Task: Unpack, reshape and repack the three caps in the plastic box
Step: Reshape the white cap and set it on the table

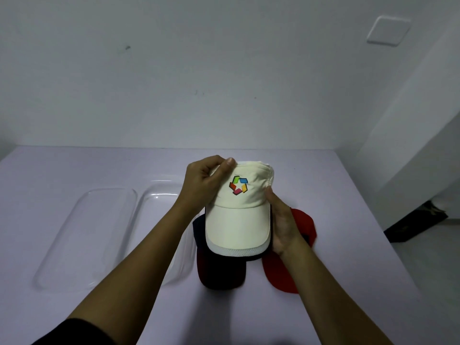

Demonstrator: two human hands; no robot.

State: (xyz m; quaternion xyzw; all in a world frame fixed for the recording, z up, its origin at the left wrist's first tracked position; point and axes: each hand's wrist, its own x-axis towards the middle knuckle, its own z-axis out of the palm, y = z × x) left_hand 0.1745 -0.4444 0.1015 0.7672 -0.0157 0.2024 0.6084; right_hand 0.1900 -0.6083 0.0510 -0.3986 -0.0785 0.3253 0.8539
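All three caps are out of the clear plastic box (159,195), which sits empty beside its lid (87,235); left hand (204,185) and right hand (281,220) clamp the cream cap (239,215) above the navy cap (219,267) and red cap (281,272) on the worktop (348,245), so reshaping seems underway and repacking remains.

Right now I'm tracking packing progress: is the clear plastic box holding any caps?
Empty. The plastic box shows only bare clear plastic; its lid lies beside it, off.
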